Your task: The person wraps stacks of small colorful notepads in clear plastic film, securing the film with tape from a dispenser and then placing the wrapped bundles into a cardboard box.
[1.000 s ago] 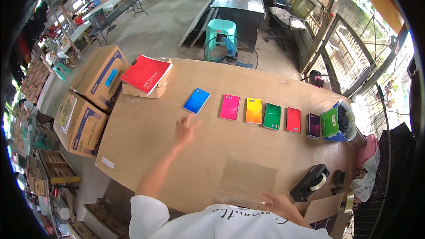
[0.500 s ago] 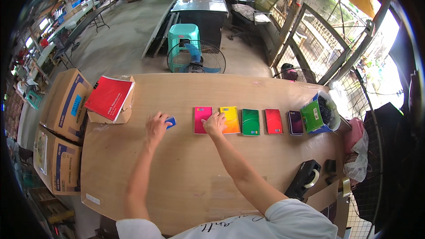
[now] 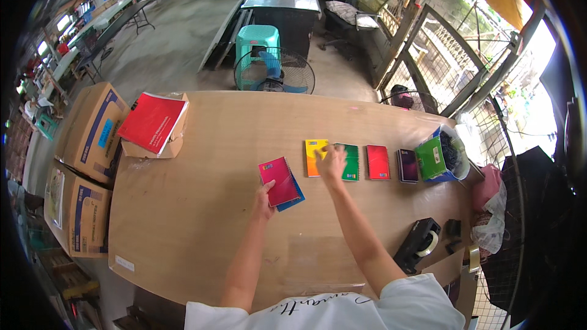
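My left hand (image 3: 264,201) is closed on the lower left edge of a small stack: a pink spiral notebook (image 3: 280,180) on top of a blue notebook (image 3: 292,203), which peeks out below and to the right. Reaching over the row of notebooks, my right hand (image 3: 332,163) has its fingers apart at the right side of a yellow spiral notebook (image 3: 312,168). That hand also covers part of a green spiral notebook (image 3: 351,162). Farther right lie a red spiral notebook (image 3: 378,162) and a dark purple notebook stack (image 3: 408,165).
A green-and-white container (image 3: 433,157) with a dark lining stands at the right end. Nearer me is a black tape dispenser (image 3: 417,246). Large red notebooks (image 3: 153,121) rest on cardboard at the left, beside cardboard boxes (image 3: 90,217). A fan (image 3: 274,73) stands beyond the table.
The pink notebook has left the row and now lies on the blue one in my left hand, which has moved right. My right hand has shifted right, between the yellow and green notebooks.
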The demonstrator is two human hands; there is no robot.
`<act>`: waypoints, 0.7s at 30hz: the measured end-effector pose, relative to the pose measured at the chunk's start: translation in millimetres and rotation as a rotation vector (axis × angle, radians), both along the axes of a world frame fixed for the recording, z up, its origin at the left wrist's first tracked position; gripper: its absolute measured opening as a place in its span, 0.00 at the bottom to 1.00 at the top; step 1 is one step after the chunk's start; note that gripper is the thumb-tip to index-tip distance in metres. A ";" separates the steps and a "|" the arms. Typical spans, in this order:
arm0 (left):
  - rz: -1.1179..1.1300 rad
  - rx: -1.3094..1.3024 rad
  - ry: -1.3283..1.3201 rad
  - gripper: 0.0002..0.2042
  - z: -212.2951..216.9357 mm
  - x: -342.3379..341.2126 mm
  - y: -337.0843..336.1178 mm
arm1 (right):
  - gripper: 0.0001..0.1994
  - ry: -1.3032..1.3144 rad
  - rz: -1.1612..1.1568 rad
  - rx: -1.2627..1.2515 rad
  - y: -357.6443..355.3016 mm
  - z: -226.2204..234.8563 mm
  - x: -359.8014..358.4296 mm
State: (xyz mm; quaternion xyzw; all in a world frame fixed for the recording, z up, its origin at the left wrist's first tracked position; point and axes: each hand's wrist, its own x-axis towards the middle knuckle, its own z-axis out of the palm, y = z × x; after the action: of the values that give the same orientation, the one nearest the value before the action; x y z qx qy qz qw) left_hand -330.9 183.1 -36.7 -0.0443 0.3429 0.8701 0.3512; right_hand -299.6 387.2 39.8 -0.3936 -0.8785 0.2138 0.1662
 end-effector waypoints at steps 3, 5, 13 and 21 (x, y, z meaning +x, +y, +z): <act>-0.089 0.053 -0.048 0.22 -4.2 -4.1 -0.8 | 0.28 -0.274 -0.015 0.133 22.6 -17.8 -6.1; -0.102 0.025 -0.045 0.23 4.2 -0.4 -2.4 | 0.27 -0.280 -0.089 0.040 21.6 -25.2 -16.5; -0.309 0.176 -0.101 0.31 -5.1 3.9 -16.8 | 0.18 -0.216 1.012 -0.131 17.0 71.3 -0.9; -0.453 0.032 -0.143 0.23 -15.6 43.0 13.2 | 0.21 -0.331 0.010 -0.173 57.9 39.1 22.0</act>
State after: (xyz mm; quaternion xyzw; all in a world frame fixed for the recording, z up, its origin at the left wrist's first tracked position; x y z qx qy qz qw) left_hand -287.9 196.3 -52.4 -0.0222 0.3046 0.7690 0.5616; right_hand -277.6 445.0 78.9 -0.4319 -0.8741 0.2218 -0.0163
